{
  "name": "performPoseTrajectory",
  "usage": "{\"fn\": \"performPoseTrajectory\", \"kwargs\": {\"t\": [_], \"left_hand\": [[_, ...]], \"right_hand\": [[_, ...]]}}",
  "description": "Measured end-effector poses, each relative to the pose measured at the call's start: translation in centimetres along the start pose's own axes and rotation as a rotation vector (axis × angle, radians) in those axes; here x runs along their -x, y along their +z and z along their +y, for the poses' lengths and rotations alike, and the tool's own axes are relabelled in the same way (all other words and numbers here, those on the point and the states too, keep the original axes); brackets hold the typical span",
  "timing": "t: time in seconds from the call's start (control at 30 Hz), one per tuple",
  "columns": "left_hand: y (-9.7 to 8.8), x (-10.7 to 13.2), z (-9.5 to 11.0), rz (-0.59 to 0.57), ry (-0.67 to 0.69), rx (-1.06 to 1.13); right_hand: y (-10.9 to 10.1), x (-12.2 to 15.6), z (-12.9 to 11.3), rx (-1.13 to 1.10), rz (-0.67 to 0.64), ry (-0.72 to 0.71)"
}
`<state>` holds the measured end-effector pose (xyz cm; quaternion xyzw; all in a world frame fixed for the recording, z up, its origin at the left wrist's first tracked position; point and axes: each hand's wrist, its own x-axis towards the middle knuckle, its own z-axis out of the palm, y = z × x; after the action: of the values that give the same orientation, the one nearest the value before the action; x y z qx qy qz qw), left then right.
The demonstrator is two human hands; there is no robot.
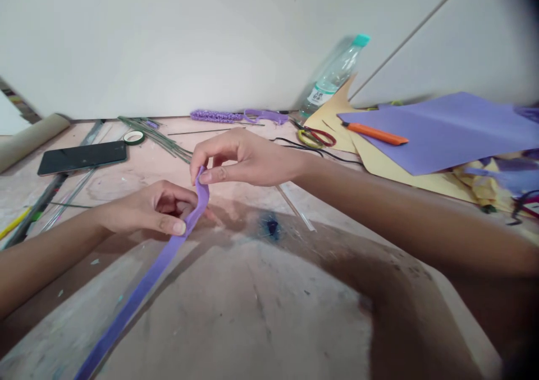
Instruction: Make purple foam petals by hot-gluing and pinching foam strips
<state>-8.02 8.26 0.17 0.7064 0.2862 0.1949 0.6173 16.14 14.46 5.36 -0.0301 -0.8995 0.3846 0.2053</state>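
A long, narrow purple strip (145, 282), paper or a similar thin sheet, runs from the bottom left edge up to both hands. My left hand (155, 209) pinches it between thumb and fingers a short way below its upper end. That upper end bends upward, and my right hand (236, 158) grips it between thumb and forefinger. Between the two hands the strip curves slightly. Part of my left fingers is hidden behind it. The strip hangs over the stained tabletop (236, 312), where shadows of my arms fall.
At the left lie a phone (84, 156), a tape roll (133, 137), green wire stems (155, 138) and a cardboard tube (33, 138). Toward the back are a fringed purple piece (214, 115), scissors (314, 137) and a leaning bottle (337, 77). An orange cutter (377, 133) rests on purple sheets (446, 127).
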Motion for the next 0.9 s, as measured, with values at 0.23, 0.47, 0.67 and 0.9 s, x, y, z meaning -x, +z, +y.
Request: {"fn": "performPoseTrajectory", "kwargs": {"t": [0.23, 0.47, 0.67, 0.9], "left_hand": [[0.7, -0.1, -0.1, 0.009, -0.075, 0.177], [2.1, -0.2, 0.2, 0.126, -0.039, 0.228], [1.9, -0.2, -0.1, 0.147, -0.015, 0.204], [1.2, -0.5, -0.1, 0.287, 0.055, 0.195]], "right_hand": [[-0.2, -1.1, -0.1, 0.096, 0.001, -0.008], [0.6, -1.9, 0.1, 0.107, 0.087, -0.001], [1.2, -2.7, 0.6, 0.072, 0.129, -0.025], [2.7, -2.7, 0.2, -0.03, 0.503, 0.114]]}}
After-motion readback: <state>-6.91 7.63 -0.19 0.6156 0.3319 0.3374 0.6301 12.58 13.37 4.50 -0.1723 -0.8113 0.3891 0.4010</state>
